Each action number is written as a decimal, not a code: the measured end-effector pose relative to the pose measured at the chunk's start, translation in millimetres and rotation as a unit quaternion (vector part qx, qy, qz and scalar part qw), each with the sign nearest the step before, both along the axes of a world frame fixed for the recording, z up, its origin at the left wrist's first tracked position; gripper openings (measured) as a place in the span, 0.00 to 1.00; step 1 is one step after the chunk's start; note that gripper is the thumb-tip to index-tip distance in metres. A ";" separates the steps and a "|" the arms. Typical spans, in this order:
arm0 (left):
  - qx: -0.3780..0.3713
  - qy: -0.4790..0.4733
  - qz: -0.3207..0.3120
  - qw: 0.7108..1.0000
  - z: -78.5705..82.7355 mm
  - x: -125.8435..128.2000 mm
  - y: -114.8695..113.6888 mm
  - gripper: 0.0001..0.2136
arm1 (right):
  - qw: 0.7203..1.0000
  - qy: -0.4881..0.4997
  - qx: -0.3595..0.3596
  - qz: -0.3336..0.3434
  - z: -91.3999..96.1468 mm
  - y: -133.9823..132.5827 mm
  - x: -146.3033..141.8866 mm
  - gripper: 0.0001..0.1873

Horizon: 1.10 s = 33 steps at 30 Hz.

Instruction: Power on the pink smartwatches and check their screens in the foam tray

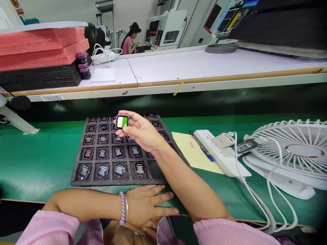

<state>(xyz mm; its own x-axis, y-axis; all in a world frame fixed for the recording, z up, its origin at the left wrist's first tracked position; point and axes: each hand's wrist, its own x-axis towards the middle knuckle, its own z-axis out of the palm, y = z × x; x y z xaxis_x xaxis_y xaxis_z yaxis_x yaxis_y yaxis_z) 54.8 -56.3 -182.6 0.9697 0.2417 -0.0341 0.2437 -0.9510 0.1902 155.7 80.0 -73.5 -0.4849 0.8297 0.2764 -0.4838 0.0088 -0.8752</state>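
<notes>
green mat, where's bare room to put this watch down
Widest free patch: the green mat left of the foam tray, up to the white bracket. The white bench behind is bare between paper sheet and dark pad. Crowded right of the tray: yellow sheet, power strip, cables, fan. The left hand covers the near edge.

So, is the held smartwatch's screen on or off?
On: the smartwatch in the right hand shows a lit white-and-green display.

head cam | worn, faces forward-down | close over green bench [38, 163] | single view
</notes>
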 end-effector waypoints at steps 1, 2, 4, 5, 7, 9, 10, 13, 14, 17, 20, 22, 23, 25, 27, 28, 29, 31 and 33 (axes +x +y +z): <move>-0.001 -0.001 -0.001 1.000 -0.1 -0.2 0.2 0.33 | 1.000 -0.002 0.002 -0.002 0.2 -0.1 -0.1 0.29; -0.001 -0.002 -0.002 1.000 -0.1 -0.4 0.4 0.33 | 1.000 -0.004 0.003 -0.004 0.4 -0.3 -0.2 0.30; -0.002 -0.005 -0.003 1.000 -0.5 -0.6 0.6 0.33 | 1.000 -0.007 0.004 -0.008 1.0 -0.5 -0.4 0.30; -0.002 -0.004 -0.003 1.000 -0.8 -0.6 0.7 0.33 | 1.000 -0.008 0.006 -0.011 1.3 -0.6 -0.5 0.30; -0.002 -0.004 -0.002 1.000 -1.7 -0.4 0.6 0.33 | 1.000 -0.013 0.007 -0.017 1.7 -0.5 -0.6 0.28; -0.005 -0.003 0.000 1.000 -2.8 -0.1 0.5 0.33 | 0.999 -0.019 0.005 -0.025 1.8 -0.1 -0.5 0.24; -0.008 -0.003 0.000 1.000 -3.3 0.0 0.4 0.33 | 0.999 -0.022 0.001 -0.030 1.9 0.1 -0.3 0.23; -0.022 -0.001 0.001 1.000 -3.7 0.3 0.1 0.33 | 0.999 -0.027 -0.007 -0.043 1.9 0.7 0.4 0.25; -0.026 0.000 0.002 1.000 -3.2 0.4 0.0 0.33 | 0.998 -0.029 -0.007 -0.047 1.9 0.9 0.6 0.25; -0.032 0.002 0.007 0.999 -0.8 0.6 -0.2 0.33 | 0.998 -0.031 0.000 -0.050 1.6 1.0 0.5 0.26; -0.032 -0.001 0.006 0.999 0.8 0.5 -0.3 0.32 | 0.998 -0.034 0.003 -0.045 1.2 0.7 -0.6 0.26; -0.033 -0.004 0.004 0.999 0.3 0.1 -0.3 0.32 | 0.999 -0.031 0.003 -0.040 1.1 0.3 -1.3 0.25; -0.034 -0.005 0.004 0.999 -0.3 0.0 -0.3 0.33 | 0.999 -0.029 0.004 -0.037 1.2 0.1 -1.4 0.25; -0.036 -0.006 0.004 0.999 -1.8 -0.3 -0.4 0.33 | 0.999 -0.025 0.008 -0.030 1.7 -0.4 -1.5 0.25; -0.036 -0.008 0.007 0.999 -2.6 -0.2 -0.5 0.33 | 0.999 -0.021 0.013 -0.025 2.6 -0.9 -1.3 0.25; -0.037 -0.008 0.008 0.999 -2.6 -0.1 -0.5 0.33 | 0.999 -0.020 0.015 -0.025 3.1 -1.2 -1.2 0.25; -0.037 -0.006 0.008 0.999 -2.4 0.1 -0.5 0.33 | 0.999 -0.021 0.017 -0.025 3.5 -1.4 -1.1 0.25; -0.039 -0.002 0.007 0.999 -1.2 0.5 -0.4 0.33 | 0.999 -0.029 0.018 -0.031 4.0 -1.7 -1.3 0.26; -0.040 0.001 0.005 0.999 0.1 0.9 -0.2 0.33 | 0.998 -0.040 0.016 -0.039 4.1 -1.8 -1.6 0.26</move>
